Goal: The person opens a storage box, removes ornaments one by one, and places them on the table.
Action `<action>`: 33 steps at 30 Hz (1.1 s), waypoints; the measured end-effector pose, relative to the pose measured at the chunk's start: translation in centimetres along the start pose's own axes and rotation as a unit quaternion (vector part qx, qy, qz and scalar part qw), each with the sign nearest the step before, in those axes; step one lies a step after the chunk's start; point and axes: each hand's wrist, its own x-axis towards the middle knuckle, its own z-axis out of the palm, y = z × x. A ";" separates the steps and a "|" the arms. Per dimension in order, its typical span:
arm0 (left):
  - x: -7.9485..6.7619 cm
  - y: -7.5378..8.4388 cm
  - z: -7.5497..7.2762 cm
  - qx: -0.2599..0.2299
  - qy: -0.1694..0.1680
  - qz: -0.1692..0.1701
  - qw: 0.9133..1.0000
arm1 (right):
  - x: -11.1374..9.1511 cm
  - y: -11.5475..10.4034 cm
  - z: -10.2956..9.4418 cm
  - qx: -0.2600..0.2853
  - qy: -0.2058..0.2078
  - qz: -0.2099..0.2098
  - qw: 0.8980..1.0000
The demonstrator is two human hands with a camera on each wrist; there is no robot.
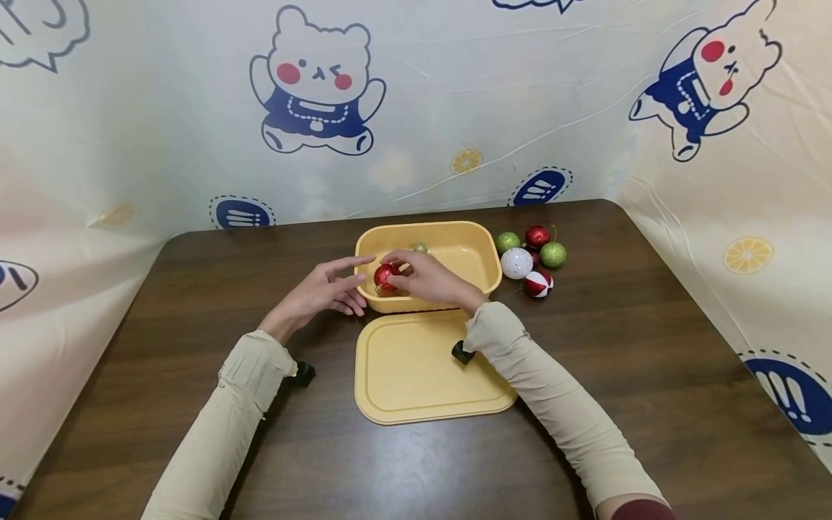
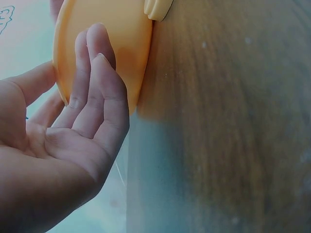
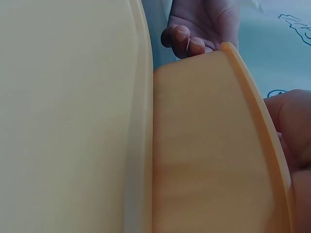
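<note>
A yellow plastic box (image 1: 464, 261) stands at the table's far middle. Over its left end my right hand (image 1: 432, 278) holds a shiny red Christmas ball (image 1: 385, 276) between thumb and fingers. Also in the box, toward the back, lies a small gold glitter ball (image 1: 420, 248), partly hidden. My left hand (image 1: 318, 290) is at the box's left end, fingers spread and loosely bent, holding nothing; in the left wrist view its fingers (image 2: 114, 97) lie beside the box's outer wall. The right wrist view shows the box's front wall (image 3: 209, 145) hiding most of the right hand.
The matching yellow lid (image 1: 422, 375) lies flat before the box, under my right forearm. Right of the box cluster several balls: green (image 1: 553, 254), white speckled (image 1: 516, 263), red (image 1: 537, 236) and red-and-white (image 1: 538, 283). A printed curtain (image 1: 416, 108) hangs behind the brown table (image 1: 624, 347).
</note>
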 end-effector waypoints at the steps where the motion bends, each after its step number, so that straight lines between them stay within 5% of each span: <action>1: 0.0 0.0 0.0 0.000 0.000 0.000 1.000 | 0.0 0.0 0.0 0.002 0.001 -0.001 1.000; 14: -0.2 0.0 0.1 0.002 0.003 -0.004 1.000 | -0.5 -0.3 -0.3 0.011 0.026 -0.003 1.000; 33: 0.0 -0.1 0.0 0.002 0.003 0.002 1.000 | -3.0 -0.4 -3.7 0.000 0.070 -0.009 0.997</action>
